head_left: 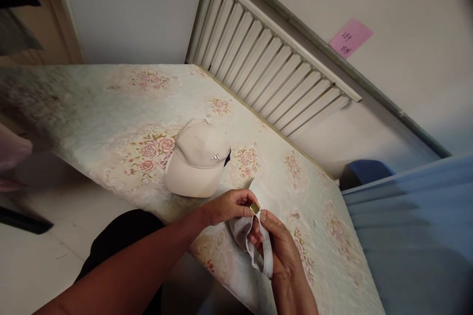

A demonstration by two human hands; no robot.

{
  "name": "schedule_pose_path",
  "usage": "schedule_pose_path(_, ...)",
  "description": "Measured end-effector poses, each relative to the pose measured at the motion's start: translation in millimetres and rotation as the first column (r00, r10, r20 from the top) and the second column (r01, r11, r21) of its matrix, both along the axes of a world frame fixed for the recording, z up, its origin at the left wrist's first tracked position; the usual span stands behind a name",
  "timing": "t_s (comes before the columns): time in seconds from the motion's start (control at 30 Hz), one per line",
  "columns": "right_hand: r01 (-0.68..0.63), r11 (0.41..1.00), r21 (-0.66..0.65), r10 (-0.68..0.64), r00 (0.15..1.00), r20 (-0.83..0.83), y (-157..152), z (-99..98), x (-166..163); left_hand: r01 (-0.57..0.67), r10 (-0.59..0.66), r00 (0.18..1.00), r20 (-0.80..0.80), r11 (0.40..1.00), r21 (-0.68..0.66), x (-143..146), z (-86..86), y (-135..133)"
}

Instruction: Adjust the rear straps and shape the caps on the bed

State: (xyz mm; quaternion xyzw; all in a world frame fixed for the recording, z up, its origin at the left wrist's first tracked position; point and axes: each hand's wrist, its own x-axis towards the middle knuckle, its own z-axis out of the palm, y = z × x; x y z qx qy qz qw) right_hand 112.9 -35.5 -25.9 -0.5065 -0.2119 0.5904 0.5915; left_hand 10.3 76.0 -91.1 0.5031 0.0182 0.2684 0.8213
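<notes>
My left hand (233,205) pinches a small gold-coloured buckle (254,208) on the strap of a pale cap (242,231). Close against it, my right hand (279,238) grips the pale strap (266,251) between thumb and fingers, with some fingers inside the strap's loop. Much of this cap is hidden behind my hands. A second cap, a beige baseball cap (201,147) with a small striped logo, lies beyond my left hand, its brim toward me.
Both caps are over a table with a floral cover (218,88). Behind it runs a white radiator (266,54), with a pink note (351,38) on the wall. A blue curtain (417,226) hangs at the right, near a dark blue object (369,171). Pink fabric (13,150) shows at the left.
</notes>
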Motion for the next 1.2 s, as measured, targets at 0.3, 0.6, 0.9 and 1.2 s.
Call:
schedule_pose_path(0.3,0.044,0.999,-0.02,-0.043,0.998,0.042,-0.5,-5.7,0.9,-0.002,0.002,1.0,0.005,1.0,-0.008,0.2,2.4,-0.3)
schedule_pose_path(0.6,0.036,0.999,-0.012,-0.033,0.985,0.171,-0.5,-1.9,-1.3,-0.003,0.004,1.0,-0.014,1.0,0.025,0.2,4.3,-0.1)
schedule_pose_path(0.9,0.052,0.999,0.002,-0.052,0.991,0.125,0.2,0.8,-6.2,0.015,-0.014,1.0,0.026,0.999,-0.036,-0.5,1.4,-0.5)
schedule_pose_path(1.2,0.063,0.998,0.01,-0.064,0.993,0.1,-1.4,-2.0,-5.8,0.004,-0.004,1.0,0.004,1.0,-0.005,0.5,0.7,-0.6)
